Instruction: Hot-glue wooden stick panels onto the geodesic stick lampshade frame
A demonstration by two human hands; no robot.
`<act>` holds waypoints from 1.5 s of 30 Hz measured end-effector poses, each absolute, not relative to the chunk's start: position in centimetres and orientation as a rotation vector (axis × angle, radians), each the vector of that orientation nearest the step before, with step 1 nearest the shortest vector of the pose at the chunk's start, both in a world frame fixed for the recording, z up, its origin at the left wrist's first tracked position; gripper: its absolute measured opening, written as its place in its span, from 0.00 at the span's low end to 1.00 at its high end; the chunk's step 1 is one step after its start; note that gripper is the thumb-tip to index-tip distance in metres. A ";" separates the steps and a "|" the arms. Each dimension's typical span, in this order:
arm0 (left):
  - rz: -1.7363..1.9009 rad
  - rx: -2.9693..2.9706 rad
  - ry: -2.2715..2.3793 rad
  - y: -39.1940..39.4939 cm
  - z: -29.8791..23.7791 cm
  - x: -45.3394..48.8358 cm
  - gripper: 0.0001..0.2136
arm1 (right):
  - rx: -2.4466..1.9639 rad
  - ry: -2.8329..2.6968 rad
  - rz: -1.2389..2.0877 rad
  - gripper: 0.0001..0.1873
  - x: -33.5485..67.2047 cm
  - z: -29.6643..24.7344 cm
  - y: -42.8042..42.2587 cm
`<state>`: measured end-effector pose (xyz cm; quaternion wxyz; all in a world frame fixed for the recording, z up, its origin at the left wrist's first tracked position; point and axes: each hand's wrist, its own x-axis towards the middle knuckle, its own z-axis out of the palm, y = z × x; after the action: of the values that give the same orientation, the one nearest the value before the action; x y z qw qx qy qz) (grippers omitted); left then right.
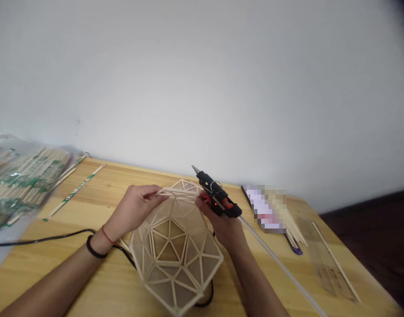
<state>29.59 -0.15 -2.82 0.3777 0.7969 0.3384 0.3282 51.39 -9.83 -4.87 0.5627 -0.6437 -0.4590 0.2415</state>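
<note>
A pale bowl-shaped frame of glued wooden sticks (175, 246), built from triangles, stands on the wooden table (99, 189) in front of me. My left hand (134, 210) pinches a loose stick triangle (178, 192) at the frame's far rim. My right hand (222, 222) grips a black and red glue gun (217, 196) whose nozzle points up and left, close to the same rim. A black band and a red string circle my left wrist.
A clear bag of wrapped wooden sticks (20, 185) lies at the left edge, with loose wrapped sticks (73, 191) beside it. A black cable (40, 240) runs under the frame. At the right lie a blurred flat object (264, 209), a transparent ruler (324, 259) and a long glue stick (281, 266).
</note>
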 end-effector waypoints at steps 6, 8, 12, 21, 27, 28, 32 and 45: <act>0.802 2.065 0.858 0.1 -2.5 29.3 0.11 | -1.481 -1.209 0.563 0.13 51.1 -3.3 -10.0; 0.804 2.062 0.850 0.2 -2.4 29.2 0.10 | -1.452 -1.256 0.563 0.12 51.2 -3.2 -10.1; 0.772 2.084 0.845 0.4 -2.3 29.1 0.10 | -1.411 -1.328 0.578 0.11 51.8 -3.9 -10.0; 0.682 2.139 0.951 0.6 -2.5 28.9 0.11 | -1.466 -1.317 0.664 0.14 52.0 -4.5 -9.7; 0.689 2.220 0.916 0.4 -2.1 29.0 0.10 | -1.558 -1.316 0.583 0.12 51.9 -3.9 -9.7; 0.704 2.237 0.903 0.4 -2.1 29.0 0.10 | -1.562 -1.323 0.579 0.11 51.9 -3.9 -9.7; 0.746 2.291 0.830 0.6 -2.2 28.8 0.09 | -1.577 -1.330 0.557 0.10 52.1 -4.1 -9.9; 0.796 2.442 0.677 1.4 -2.0 27.9 0.10 | -1.557 -1.279 0.547 0.10 51.9 -4.3 -9.7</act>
<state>27.88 1.37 -2.03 0.2401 0.8925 0.2474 0.2909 51.88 -9.66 -4.32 0.5027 -0.6446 -0.5295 0.2266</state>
